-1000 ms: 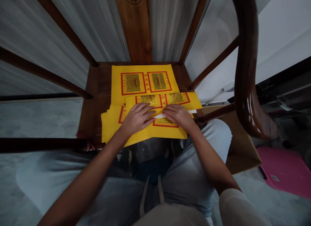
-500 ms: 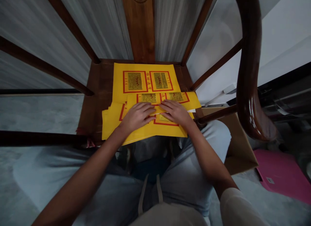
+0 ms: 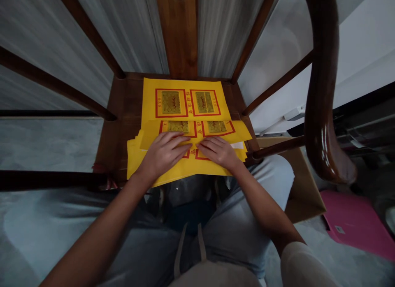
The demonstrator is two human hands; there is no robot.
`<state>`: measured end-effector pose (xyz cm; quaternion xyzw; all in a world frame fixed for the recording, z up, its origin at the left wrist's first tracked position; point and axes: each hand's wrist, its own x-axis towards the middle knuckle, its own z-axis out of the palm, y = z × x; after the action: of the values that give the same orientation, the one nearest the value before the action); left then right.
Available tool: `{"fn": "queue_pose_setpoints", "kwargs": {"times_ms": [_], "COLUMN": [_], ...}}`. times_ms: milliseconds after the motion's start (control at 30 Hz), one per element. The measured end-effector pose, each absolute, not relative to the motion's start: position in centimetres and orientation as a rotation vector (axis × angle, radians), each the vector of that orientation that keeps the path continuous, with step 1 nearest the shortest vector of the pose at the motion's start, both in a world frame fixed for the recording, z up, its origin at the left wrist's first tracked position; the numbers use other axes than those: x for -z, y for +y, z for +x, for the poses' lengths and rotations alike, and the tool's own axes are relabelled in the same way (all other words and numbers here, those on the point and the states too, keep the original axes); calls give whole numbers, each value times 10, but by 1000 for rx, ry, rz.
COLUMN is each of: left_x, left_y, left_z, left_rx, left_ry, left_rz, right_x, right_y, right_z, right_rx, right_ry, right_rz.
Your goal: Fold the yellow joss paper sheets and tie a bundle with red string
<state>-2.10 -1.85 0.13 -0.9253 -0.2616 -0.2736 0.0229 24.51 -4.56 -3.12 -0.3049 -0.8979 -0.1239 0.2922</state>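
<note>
While the left hand (image 3: 165, 153) and right hand (image 3: 218, 151) touch yellow papers (image 3: 197, 130), their fingers bend a little; I can't tell if they pinch.

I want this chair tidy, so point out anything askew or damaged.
The yellow sheets on the seat look askew: their left edges stagger instead of lining up, and those in front jut farther right than the one behind. I see no tear or spill.
</note>
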Motion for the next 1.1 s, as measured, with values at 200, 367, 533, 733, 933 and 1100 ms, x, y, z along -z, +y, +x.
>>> {"fn": "queue_pose_setpoints", "kwargs": {"times_ms": [200,367,533,733,933,1100], "left_x": [-3,-6,-7,-10,-1,11], "left_y": [-19,-20,-21,-22,-19,-17], "left_z": [-19,-23,-24,-24,-24,-16], "left_rx": [758,797,840,713,652,672], "left_ry": [-764,-774,-774,-715,-688,-753], "left_rz": [-2880,-2875,-2875,-2924,-3038,-3071], "right_x": [34,24,20,19,17,17], "right_y": [-46,-45,-49,-50,-52,-52], "right_z": [238,253,264,258,254,252], "right_rx": [309,314,317,316,199,15], "right_ry": [-2380,-2346,-2319,-2317,-2425,-2499], "right_rz": [-850,-844,-874,-886,-968,-1062]}}
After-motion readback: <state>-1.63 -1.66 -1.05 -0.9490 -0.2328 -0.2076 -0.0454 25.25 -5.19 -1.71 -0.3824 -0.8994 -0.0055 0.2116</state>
